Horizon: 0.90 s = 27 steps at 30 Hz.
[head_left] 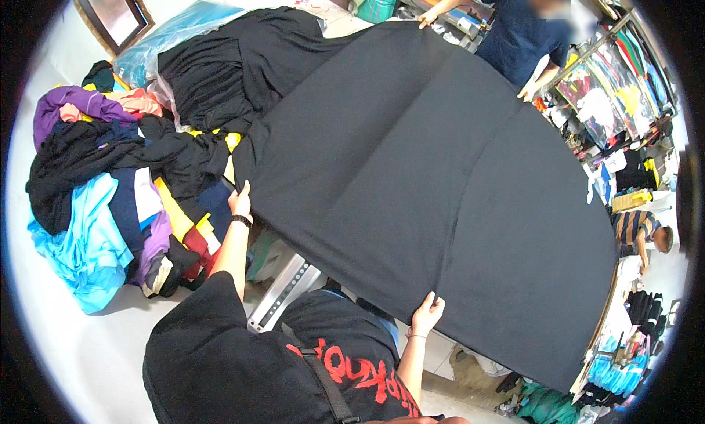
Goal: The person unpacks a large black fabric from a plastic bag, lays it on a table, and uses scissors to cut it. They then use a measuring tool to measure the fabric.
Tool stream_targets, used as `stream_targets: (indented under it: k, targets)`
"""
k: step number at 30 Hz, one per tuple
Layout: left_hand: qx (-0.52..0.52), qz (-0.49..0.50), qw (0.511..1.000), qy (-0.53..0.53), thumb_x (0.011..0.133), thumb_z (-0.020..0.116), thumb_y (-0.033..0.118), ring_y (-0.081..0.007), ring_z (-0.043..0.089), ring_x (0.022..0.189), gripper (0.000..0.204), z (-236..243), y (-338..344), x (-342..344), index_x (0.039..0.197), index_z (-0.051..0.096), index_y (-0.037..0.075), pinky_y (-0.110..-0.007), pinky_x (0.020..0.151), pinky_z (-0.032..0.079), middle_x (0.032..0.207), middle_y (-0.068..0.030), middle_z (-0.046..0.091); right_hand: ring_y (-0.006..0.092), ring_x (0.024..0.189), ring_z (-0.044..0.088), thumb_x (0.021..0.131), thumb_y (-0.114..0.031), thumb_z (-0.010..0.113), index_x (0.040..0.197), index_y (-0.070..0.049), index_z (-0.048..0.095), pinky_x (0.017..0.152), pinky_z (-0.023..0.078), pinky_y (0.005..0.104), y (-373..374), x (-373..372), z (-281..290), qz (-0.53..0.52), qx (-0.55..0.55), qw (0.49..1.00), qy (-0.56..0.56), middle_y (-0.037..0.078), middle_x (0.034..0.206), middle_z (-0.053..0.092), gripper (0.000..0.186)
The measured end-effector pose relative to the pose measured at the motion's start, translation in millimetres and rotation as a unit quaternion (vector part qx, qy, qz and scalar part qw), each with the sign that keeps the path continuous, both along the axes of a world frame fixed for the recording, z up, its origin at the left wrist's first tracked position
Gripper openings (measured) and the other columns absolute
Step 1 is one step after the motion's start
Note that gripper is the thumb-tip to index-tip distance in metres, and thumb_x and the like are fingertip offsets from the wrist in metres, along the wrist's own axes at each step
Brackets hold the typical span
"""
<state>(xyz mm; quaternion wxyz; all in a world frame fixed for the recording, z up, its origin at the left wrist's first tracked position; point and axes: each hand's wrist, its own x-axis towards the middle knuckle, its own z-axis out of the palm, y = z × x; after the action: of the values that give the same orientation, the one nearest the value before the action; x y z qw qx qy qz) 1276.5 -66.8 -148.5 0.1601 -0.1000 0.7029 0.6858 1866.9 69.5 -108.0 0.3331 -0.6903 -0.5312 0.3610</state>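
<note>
A wide sheet of black fabric [433, 182] fills most of the view, matte and smooth, spread flat over a long table whose top it hides entirely; a faint lengthwise fold line and a crosswise crease run through it, and its edges bow outward with the lens. At its far end it runs into a bunched mass of pleated black cloth [235, 64] lying on pale blue plastic wrap [172, 31]. To the left, on the pale floor, sits a loose heap of garments [110, 189] in black, turquoise, purple, yellow and red, crumpled and soft, with no single piece easy to tell apart. A person in a dark blue shirt [518, 31] stands at the far end, both hands on the sheet's far edge. Below the near edge a perforated metal rail [283, 292] shows, the rest of the frame covered. The left hand [240, 201] rests at the sheet's left edge, fingers close together and pressed to the cloth; whether they pinch it cannot be told. The right hand [427, 312] grips the near edge, fingers curled over the hem, the thumb hidden beneath.
</note>
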Motion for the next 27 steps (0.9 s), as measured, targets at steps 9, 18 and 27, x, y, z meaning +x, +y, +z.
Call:
stream_targets:
  k: [9,18,27]
  targets:
    - [0.161,-0.021,0.987,0.018,0.104,0.066,0.036,-0.0199,0.065,0.108,0.037,135,-10,4,0.116,0.067,0.002,-0.036,0.099,0.049,0.121,-0.0081,0.070,0.0082,0.091,0.046,0.106,-0.015,0.063,0.107,-0.003,0.057,0.083,0.041,0.0250,26,-3,122,0.023,0.094,0.984,0.152,-0.002,0.097,0.055,0.013]
    - [0.147,-0.001,0.984,0.100,0.109,0.055,0.042,-0.0167,0.064,0.105,0.042,150,-29,34,0.112,0.067,0.001,-0.033,0.096,0.050,0.115,-0.0067,0.071,0.0098,0.098,0.051,0.108,-0.010,0.058,0.117,0.000,0.055,0.088,0.042,0.0244,27,24,189,0.041,0.197,0.974,0.108,0.003,0.107,0.057,0.014]
    - [-0.084,-0.052,0.994,0.038,0.111,0.052,0.038,-0.0093,0.054,0.056,0.036,8,-61,41,0.098,0.061,0.006,-0.027,0.053,0.049,0.073,-0.0008,0.060,0.0190,0.097,0.054,0.107,-0.019,0.059,0.119,0.006,0.053,0.087,0.047,0.0319,-14,27,30,0.028,0.082,0.996,-0.032,0.013,0.109,0.060,0.028]
